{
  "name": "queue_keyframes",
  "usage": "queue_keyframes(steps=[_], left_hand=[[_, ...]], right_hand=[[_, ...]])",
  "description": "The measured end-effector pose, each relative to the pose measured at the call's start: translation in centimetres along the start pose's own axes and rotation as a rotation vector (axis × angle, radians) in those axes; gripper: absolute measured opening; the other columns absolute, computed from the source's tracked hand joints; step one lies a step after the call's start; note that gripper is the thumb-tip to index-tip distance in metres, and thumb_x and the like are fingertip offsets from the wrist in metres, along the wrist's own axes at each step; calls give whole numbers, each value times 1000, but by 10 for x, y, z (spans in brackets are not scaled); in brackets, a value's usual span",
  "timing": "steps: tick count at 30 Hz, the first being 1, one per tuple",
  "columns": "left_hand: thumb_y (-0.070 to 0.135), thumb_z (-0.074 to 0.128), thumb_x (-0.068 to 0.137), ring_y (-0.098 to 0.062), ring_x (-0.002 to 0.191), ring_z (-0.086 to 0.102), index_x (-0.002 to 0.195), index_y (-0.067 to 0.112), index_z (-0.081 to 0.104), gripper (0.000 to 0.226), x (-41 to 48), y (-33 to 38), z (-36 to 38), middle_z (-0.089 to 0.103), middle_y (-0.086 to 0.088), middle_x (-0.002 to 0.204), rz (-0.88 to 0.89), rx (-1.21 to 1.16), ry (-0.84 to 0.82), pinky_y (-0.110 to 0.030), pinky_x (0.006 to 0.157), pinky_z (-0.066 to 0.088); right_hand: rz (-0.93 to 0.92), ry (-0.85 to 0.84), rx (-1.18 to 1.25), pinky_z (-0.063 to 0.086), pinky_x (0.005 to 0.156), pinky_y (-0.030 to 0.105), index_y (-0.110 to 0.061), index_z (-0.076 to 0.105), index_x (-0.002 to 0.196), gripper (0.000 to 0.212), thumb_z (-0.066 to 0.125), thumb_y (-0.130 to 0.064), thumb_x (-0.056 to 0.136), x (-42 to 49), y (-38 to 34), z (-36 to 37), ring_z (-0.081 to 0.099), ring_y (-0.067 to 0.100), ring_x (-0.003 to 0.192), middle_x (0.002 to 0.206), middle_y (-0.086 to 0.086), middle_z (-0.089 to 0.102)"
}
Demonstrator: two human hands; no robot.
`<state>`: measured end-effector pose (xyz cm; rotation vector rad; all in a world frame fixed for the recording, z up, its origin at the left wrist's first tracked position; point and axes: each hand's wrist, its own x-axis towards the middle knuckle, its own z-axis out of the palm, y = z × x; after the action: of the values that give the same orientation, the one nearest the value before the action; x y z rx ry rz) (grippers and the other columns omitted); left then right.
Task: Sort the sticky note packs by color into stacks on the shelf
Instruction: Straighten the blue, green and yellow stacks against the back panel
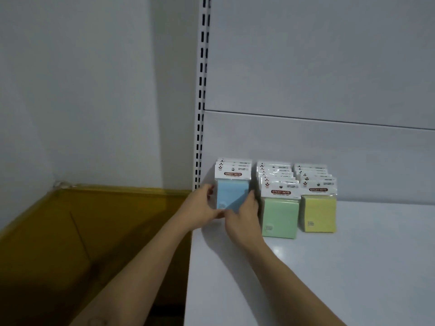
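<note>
Three rows of sticky note packs stand against the back of the white shelf (306, 267): a blue stack (231, 192) at the left, a green stack (280, 217) in the middle, a yellow stack (319, 215) at the right. Each pack has a white header card reading STICKY NOTE. My left hand (200, 208) grips the left edge of the front blue pack. My right hand (243, 220) holds its right and lower edge, just left of the green stack. The lower part of the blue pack is hidden behind my fingers.
A slotted white upright (201, 114) rises at the shelf's left end, just behind my left hand. Left of the shelf lies a brown floor (82, 231) below a grey wall (82, 90). The shelf's back panel (329, 149) stands behind the stacks.
</note>
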<state>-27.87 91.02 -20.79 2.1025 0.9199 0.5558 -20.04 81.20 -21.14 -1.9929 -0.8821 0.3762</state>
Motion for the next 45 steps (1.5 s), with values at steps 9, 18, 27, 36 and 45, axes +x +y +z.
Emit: queue_keyframes(steps=[9, 18, 27, 36, 45], left_hand=[[21, 83, 71, -15, 121, 52, 137, 20, 44, 77, 10, -2, -2, 55, 1, 134, 18, 31, -53, -32, 99, 45], [19, 81, 73, -13, 118, 53, 135, 21, 48, 70, 14, -5, -3, 58, 2, 130, 42, 17, -68, -35, 100, 46], [17, 77, 78, -13, 116, 57, 135, 21, 50, 63, 9, -7, 2, 61, 2, 128, 72, 90, 47, -26, 91, 47], [16, 69, 86, -19, 115, 58, 140, 24, 42, 61, 9, -15, 10, 61, -3, 128, 61, 118, 174, -35, 94, 52], [18, 67, 87, -18, 121, 54, 144, 24, 35, 66, 9, -18, 8, 58, -1, 133, 79, 157, 127, -29, 95, 47]], right_hand=[[28, 63, 43, 39, 107, 44, -11, 23, 147, 90, 63, -14, 67, 25, 10, 7, 43, 25, 130, 138, 10, 45], [84, -9, 40, 37, 108, 41, -5, 8, 151, 94, 66, -6, 77, 30, 4, 5, 43, 29, 131, 143, 14, 43], [23, 72, 131, 50, 90, 37, -15, 39, 132, 61, 66, -7, 78, 28, 4, 8, 59, 24, 109, 117, 4, 61], [-41, 28, 156, 44, 79, 26, -19, 39, 131, 59, 57, 2, 79, 32, 3, 9, 55, 14, 94, 105, -5, 55], [-50, -13, 112, 39, 81, 24, -18, 34, 138, 67, 55, 5, 78, 31, 3, 6, 51, 15, 101, 118, 2, 56]])
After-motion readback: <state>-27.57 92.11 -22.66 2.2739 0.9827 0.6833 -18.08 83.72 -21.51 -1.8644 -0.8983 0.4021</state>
